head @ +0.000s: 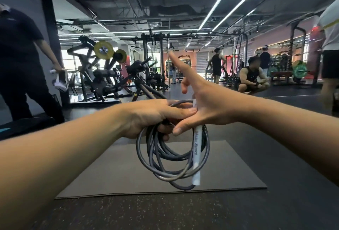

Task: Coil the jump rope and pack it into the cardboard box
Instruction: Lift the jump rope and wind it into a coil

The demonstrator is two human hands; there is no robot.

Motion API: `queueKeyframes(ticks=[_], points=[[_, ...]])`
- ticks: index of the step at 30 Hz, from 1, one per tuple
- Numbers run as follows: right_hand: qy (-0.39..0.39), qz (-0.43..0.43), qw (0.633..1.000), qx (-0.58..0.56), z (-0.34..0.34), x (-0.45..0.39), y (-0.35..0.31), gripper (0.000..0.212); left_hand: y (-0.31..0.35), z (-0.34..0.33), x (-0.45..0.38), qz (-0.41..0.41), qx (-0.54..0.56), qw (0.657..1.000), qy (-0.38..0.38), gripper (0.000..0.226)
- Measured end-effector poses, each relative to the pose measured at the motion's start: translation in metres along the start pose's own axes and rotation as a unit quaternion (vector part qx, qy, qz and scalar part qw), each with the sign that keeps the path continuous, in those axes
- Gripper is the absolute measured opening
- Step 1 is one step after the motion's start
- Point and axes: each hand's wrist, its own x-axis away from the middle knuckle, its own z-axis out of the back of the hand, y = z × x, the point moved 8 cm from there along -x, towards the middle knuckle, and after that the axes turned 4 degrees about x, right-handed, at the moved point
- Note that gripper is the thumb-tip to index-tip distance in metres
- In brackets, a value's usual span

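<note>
My left hand (154,118), the nearer grip, clenches the top of the coiled jump rope (172,158), whose loops hang below over the mat (128,173); its white handle (196,154) hangs upright at my open right hand (205,105); no cardboard box shows.

Coiled grey jump rope (172,156), white handle (196,156) hanging.

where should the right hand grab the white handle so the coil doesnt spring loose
Probably the bare lower half of the white handle, coming from the right. It hangs nearly upright across the rope coil, and its top is already pinned behind the open right hand, while the left hand clamps the loops.
</note>
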Motion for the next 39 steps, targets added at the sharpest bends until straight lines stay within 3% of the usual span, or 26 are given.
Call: queueKeyframes(ticks=[2,6,10,12,17,21,23,26,29,31,33,36,39], points=[[0.016,-0.001,1.0,-0.004,0.003,0.0,-0.002,0.146,-0.004,0.001,0.0,-0.02,0.034,0.999,0.017,0.026],[0.053,-0.069,0.994,-0.065,0.01,0.007,0.018,0.131,-0.004,0.01,0.004,-0.073,0.091,0.993,0.023,0.013],[0.004,-0.202,0.961,-0.189,-0.002,0.024,0.055,0.082,-0.001,0.039,0.009,-0.139,0.169,0.97,0.11,0.01],[-0.003,-0.212,0.944,-0.252,-0.016,0.027,0.056,0.055,0.002,0.045,0.011,-0.171,0.196,0.954,0.147,0.013],[0.054,-0.197,0.937,-0.282,-0.042,0.02,0.048,0.059,0.001,0.034,0.005,-0.209,0.294,0.919,0.159,0.011],[0.132,-0.214,0.928,-0.274,-0.046,0.02,0.057,0.025,-0.005,0.034,0.005,-0.222,0.329,0.903,0.167,0.014],[0.146,-0.214,0.936,-0.236,-0.044,0.021,0.054,0.021,-0.01,0.039,0.008,-0.223,0.28,0.907,0.221,0.027],[0.153,-0.2,0.95,-0.183,-0.044,0.017,0.043,0.032,-0.016,0.053,0.022,-0.222,0.137,0.899,0.353,0.059],[0.114,-0.202,0.966,-0.11,-0.052,0.009,0.036,0.035,-0.005,0.066,0.049,-0.261,-0.103,0.831,0.48,0.095],[0.068,-0.206,0.971,-0.098,-0.063,0.004,0.035,0.029,0.001,0.058,0.056,-0.27,-0.283,0.788,0.475,0.109],[0.03,-0.201,0.974,-0.096,-0.072,-0.001,0.034,0.026,-0.005,0.052,0.055,-0.255,-0.367,0.78,0.439,0.101],[-0.014,-0.19,0.978,-0.088,-0.089,-0.012,0.027,0.029,-0.022,0.061,0.062,-0.251,-0.348,0.797,0.426,0.074],[-0.03,-0.186,0.978,-0.091,-0.104,-0.027,0.015,0.034,-0.033,0.079,0.081,-0.24,-0.328,0.794,0.453,0.061]])
